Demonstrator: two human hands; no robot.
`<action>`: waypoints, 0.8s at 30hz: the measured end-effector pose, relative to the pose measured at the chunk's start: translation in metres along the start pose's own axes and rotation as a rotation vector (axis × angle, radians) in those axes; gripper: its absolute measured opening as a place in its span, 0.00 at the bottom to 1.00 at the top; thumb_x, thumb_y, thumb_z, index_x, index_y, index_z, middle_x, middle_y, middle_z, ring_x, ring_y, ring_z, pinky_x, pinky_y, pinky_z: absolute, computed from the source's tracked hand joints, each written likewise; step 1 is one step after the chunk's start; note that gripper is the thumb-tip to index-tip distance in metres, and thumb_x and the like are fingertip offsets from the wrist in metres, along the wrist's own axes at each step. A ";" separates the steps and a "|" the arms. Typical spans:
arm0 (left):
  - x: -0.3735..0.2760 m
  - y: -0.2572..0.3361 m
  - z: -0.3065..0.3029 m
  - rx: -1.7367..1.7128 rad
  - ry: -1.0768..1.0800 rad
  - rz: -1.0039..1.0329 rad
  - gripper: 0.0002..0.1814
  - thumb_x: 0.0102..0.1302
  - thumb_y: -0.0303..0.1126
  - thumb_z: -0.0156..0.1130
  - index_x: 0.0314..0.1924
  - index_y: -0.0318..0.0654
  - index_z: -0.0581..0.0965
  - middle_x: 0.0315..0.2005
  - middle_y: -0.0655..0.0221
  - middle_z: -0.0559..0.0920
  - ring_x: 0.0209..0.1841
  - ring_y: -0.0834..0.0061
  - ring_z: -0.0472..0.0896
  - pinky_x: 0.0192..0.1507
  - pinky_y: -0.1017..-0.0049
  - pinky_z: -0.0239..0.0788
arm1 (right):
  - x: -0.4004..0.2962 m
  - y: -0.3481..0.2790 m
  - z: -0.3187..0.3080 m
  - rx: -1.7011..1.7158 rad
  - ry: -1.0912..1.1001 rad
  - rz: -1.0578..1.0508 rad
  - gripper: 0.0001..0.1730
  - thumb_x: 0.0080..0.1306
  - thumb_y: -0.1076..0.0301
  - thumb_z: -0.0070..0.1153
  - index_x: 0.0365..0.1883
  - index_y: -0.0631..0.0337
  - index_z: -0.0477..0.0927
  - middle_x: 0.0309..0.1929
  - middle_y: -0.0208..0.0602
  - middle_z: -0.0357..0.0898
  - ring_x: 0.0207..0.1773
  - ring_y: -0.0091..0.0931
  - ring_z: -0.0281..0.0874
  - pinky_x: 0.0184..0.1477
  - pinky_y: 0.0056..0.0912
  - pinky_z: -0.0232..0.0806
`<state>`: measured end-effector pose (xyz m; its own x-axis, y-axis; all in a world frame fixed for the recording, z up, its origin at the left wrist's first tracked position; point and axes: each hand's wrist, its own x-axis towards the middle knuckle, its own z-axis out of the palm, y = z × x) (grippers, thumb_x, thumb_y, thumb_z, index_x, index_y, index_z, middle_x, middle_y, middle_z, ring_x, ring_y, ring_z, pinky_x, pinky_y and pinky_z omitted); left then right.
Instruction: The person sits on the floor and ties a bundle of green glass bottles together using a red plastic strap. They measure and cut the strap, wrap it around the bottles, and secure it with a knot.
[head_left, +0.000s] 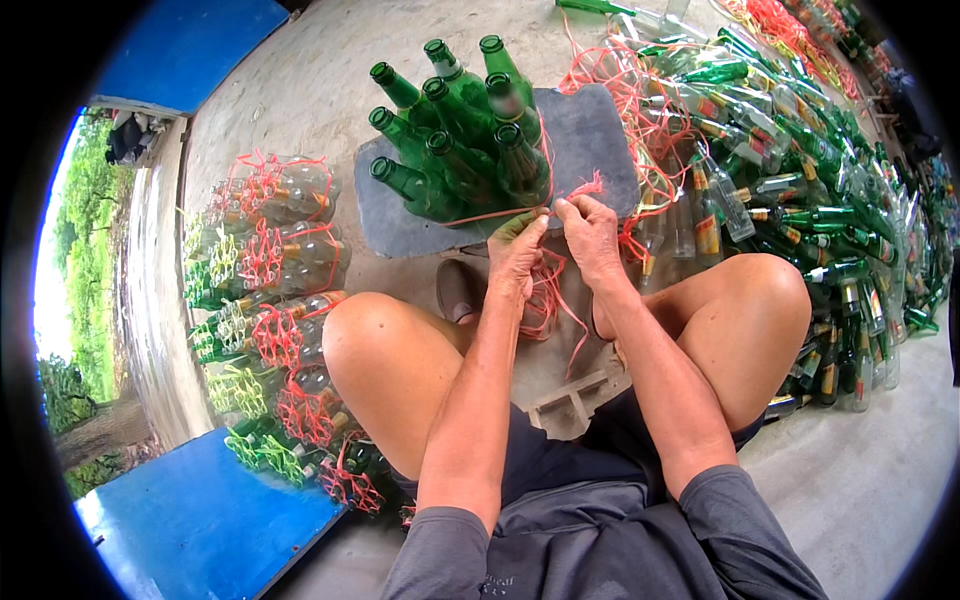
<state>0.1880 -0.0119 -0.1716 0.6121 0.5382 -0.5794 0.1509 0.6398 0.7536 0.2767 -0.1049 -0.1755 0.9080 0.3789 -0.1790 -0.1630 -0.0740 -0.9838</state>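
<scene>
Several green glass bottles (469, 161) stand upright in a tight cluster on a dark grey slab (592, 127). A pink plastic string (495, 215) runs around the lower part of the cluster. At its near right corner, my left hand (519, 247) pinches the string between thumb and fingertips. My right hand (589, 229) grips the string right beside it, fingertips almost touching the left ones. A frayed end of string (587, 185) sticks up past my right fingers. Loose pink string (546, 296) hangs below both hands, between my feet.
To the right lies a large heap of loose green and clear bottles (795, 172), with tangled pink string (637, 112) at its near edge. Bottle bundles tied in red and yellow string (277, 255) lie in rows at left. Blue panels (202, 517) flank the doorway.
</scene>
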 end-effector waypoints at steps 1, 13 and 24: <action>0.000 -0.001 0.000 0.013 -0.002 0.031 0.10 0.70 0.32 0.76 0.50 0.41 0.89 0.24 0.85 0.75 0.19 0.90 0.62 0.21 0.82 0.49 | 0.000 -0.003 -0.001 0.000 -0.013 -0.007 0.13 0.73 0.67 0.64 0.31 0.69 0.85 0.22 0.21 0.75 0.30 0.14 0.66 0.32 0.27 0.63; 0.000 0.003 0.006 0.006 -0.029 -0.008 0.07 0.75 0.34 0.70 0.38 0.44 0.82 0.21 0.86 0.71 0.18 0.89 0.63 0.21 0.80 0.50 | 0.007 0.007 -0.001 0.192 -0.128 0.213 0.12 0.71 0.66 0.61 0.39 0.67 0.89 0.30 0.25 0.82 0.34 0.17 0.74 0.39 0.26 0.69; 0.003 0.008 0.003 -0.123 -0.060 -0.148 0.10 0.76 0.32 0.66 0.34 0.48 0.76 0.19 0.85 0.68 0.16 0.89 0.61 0.22 0.80 0.51 | 0.005 0.003 -0.006 0.278 -0.234 0.380 0.07 0.72 0.68 0.64 0.40 0.62 0.89 0.31 0.26 0.83 0.32 0.17 0.78 0.34 0.23 0.72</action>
<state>0.1932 -0.0071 -0.1665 0.6361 0.4020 -0.6586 0.1488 0.7736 0.6160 0.2832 -0.1090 -0.1795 0.6599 0.5709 -0.4885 -0.5893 -0.0101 -0.8079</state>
